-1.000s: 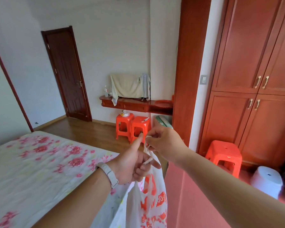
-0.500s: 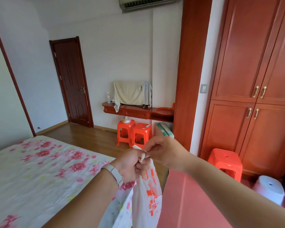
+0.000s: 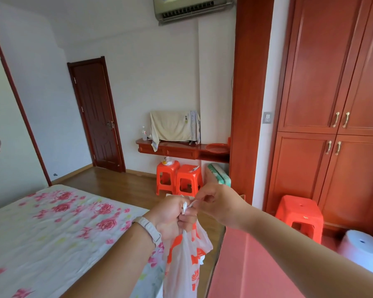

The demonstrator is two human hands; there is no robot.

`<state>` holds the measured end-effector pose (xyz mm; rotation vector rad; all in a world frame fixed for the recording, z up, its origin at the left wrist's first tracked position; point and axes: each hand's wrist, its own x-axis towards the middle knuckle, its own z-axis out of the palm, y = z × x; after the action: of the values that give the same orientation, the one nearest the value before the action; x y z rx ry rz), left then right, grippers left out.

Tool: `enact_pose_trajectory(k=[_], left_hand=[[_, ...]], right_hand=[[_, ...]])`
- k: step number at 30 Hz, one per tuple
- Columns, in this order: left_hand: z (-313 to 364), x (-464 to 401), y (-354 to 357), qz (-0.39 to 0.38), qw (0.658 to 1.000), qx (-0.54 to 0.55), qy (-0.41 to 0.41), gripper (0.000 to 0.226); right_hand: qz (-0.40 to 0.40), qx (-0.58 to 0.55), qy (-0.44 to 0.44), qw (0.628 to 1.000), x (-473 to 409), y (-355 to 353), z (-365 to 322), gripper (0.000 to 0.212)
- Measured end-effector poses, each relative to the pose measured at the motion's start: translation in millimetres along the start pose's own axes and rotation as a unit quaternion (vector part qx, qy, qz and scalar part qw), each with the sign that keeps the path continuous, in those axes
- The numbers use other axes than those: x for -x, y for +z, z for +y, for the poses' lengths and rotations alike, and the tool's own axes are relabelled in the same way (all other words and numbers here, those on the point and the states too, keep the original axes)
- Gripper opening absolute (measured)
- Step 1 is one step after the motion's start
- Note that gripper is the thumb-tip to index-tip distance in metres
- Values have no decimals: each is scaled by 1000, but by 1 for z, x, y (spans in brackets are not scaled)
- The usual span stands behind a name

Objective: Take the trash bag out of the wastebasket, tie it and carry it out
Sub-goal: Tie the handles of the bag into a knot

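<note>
A white plastic trash bag (image 3: 184, 263) with orange print hangs in the air in front of me, lower centre. My left hand (image 3: 172, 216), a pale band on its wrist, is fisted around the gathered neck of the bag. My right hand (image 3: 221, 201) pinches a twisted white strip of the bag's top just right of the left fist, thumb raised. The two hands nearly touch. No wastebasket shows in the view.
A bed with a floral sheet (image 3: 52, 229) fills the lower left. A closed dark door (image 3: 97, 115) stands at the far wall. Two orange stools (image 3: 179, 177) sit under a wall shelf (image 3: 181, 150). Another orange stool (image 3: 299, 214) and a white stool (image 3: 361, 250) stand by the wardrobe (image 3: 332, 104).
My left hand went from open with a pointing finger to a fist on the bag's neck. Both hands closed in on the bag top. My view tilted upward.
</note>
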<state>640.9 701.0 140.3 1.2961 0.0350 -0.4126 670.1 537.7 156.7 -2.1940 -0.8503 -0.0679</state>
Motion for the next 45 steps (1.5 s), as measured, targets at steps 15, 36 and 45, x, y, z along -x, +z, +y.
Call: enact_pose_trajectory(k=[15,36,45], left_hand=[[47,39,15,-41,939,-336,59,24],[81,77,17,184,805,-559,73,27],[72,62,2,247,785,-564,69,20]], right_hand=[[93,-122,-5,988,-39,-33,-22,11],[-295,-285,115,905,-72,-8,-40,15],[-353,-306,104,878,-71,-13,-32,22]])
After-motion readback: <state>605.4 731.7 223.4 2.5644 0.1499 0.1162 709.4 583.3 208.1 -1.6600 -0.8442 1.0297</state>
